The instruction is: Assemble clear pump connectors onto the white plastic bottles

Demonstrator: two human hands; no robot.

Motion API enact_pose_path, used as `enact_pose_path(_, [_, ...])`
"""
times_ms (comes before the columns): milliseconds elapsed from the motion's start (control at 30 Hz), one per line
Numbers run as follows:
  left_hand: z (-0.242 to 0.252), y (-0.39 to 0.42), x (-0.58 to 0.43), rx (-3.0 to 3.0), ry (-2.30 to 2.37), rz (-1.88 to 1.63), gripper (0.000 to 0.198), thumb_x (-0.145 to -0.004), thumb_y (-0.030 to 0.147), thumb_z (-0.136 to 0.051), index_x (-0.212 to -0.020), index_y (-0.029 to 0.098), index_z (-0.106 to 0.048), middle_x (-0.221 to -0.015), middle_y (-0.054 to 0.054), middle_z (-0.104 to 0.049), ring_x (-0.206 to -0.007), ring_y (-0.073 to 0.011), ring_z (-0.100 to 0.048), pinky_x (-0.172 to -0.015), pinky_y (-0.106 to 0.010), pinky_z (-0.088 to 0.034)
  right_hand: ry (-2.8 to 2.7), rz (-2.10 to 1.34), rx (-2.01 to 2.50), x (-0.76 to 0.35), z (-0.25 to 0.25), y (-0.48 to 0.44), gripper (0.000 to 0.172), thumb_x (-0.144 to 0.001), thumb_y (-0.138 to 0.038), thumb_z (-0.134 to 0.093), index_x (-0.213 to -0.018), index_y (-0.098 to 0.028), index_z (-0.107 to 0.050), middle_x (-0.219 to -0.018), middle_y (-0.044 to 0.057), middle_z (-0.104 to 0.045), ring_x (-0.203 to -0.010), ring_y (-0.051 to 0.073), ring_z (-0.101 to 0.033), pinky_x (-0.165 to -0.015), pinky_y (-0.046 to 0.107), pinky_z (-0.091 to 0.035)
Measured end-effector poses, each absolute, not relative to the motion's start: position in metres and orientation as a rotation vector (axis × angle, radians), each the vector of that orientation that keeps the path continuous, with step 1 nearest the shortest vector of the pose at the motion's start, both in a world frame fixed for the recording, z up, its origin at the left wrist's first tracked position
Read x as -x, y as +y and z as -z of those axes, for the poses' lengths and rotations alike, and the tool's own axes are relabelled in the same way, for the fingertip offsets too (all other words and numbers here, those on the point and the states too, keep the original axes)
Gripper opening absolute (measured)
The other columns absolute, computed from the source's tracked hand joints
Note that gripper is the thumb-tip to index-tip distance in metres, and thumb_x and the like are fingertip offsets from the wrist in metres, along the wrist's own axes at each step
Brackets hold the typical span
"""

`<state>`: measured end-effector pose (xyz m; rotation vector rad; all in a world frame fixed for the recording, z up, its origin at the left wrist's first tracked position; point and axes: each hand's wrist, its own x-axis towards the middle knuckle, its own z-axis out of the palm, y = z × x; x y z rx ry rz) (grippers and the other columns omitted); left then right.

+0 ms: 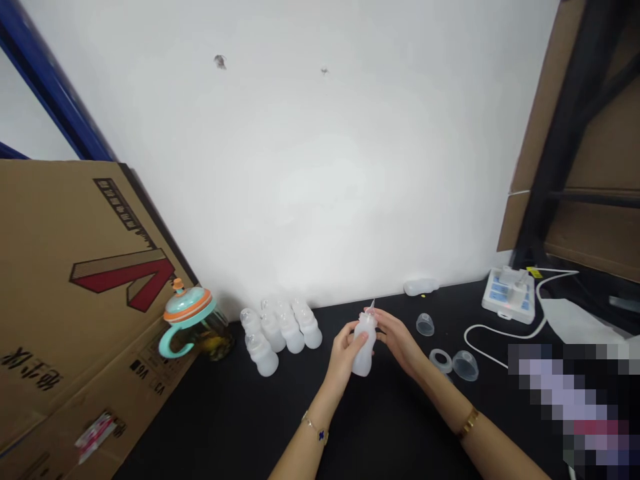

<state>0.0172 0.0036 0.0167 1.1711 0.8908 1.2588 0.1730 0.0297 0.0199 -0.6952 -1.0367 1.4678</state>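
My left hand (343,357) is wrapped round the body of a translucent white baby bottle (364,347), held upright above the black table (240,420). The fingers of my right hand (397,337) are closed on the bottle's top, by its neck and nipple. Left of my hands, a cluster of several similar capped bottles (280,333) stands on the table. To the right lie a clear cap (425,325), a screw ring (441,361) and another clear dome cap (465,365). A further bottle (421,287) lies on its side near the wall.
A large cardboard box (75,293) leans at the left, with a teal and orange handled cup (193,323) in front of it. A white power strip (509,293) with a cable sits at the right, beside a dark shelf frame (560,153).
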Motion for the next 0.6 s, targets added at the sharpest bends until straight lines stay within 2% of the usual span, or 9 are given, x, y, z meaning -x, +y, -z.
enact_pose_path(100, [-0.018, 0.004, -0.017, -1.133, 0.876, -1.241, 0.058, -0.073, 0.058, -0.083, -0.11, 0.015, -0.069, -0.08, -0.005, -0.073, -0.067, -0.0197, -0.069, -0.065, -0.031, -0.057, -1.037, -1.497, 0.698, -0.174, -0.022, 0.029, 0.041, -0.079, -0.052, -0.08, -0.107, -0.023, -0.08, -0.111, 0.011, -0.075, -0.107, 0.032, -0.065, -0.085, 0.041, -0.051])
enact_pose_path(267, [-0.015, 0.004, -0.017, -1.203, 0.92, -1.28, 0.059, -0.072, 0.055, -0.085, -0.112, 0.016, -0.068, -0.084, -0.007, -0.075, -0.071, -0.0208, -0.07, -0.068, -0.03, -0.055, -1.073, -1.443, 0.69, -0.174, -0.015, 0.033, 0.034, -0.081, -0.049, -0.08, -0.103, -0.023, -0.08, -0.108, 0.008, -0.075, -0.1, 0.028, -0.066, -0.081, 0.036, -0.05])
enact_pose_path(467, [-0.006, 0.007, -0.015, -1.347, 1.025, -1.343, 0.058, -0.077, 0.051, -0.083, -0.118, 0.015, -0.066, -0.096, -0.011, -0.077, -0.09, -0.0261, -0.073, -0.08, -0.032, -0.054, -1.09, -1.374, 0.754, -0.173, -0.004, 0.041, 0.038, -0.076, -0.051, -0.084, -0.099, -0.022, -0.078, -0.098, 0.006, -0.076, -0.089, 0.023, -0.066, -0.072, 0.031, -0.048])
enact_pose_path(600, [-0.005, 0.008, -0.015, -1.303, 0.96, -1.305, 0.057, -0.078, 0.053, -0.081, -0.119, 0.015, -0.065, -0.092, -0.01, -0.077, -0.084, -0.0245, -0.073, -0.074, -0.03, -0.054, -1.076, -1.378, 0.745, -0.172, -0.008, 0.039, 0.039, -0.073, -0.053, -0.085, -0.096, -0.022, -0.077, -0.095, 0.005, -0.075, -0.086, 0.022, -0.066, -0.072, 0.03, -0.049])
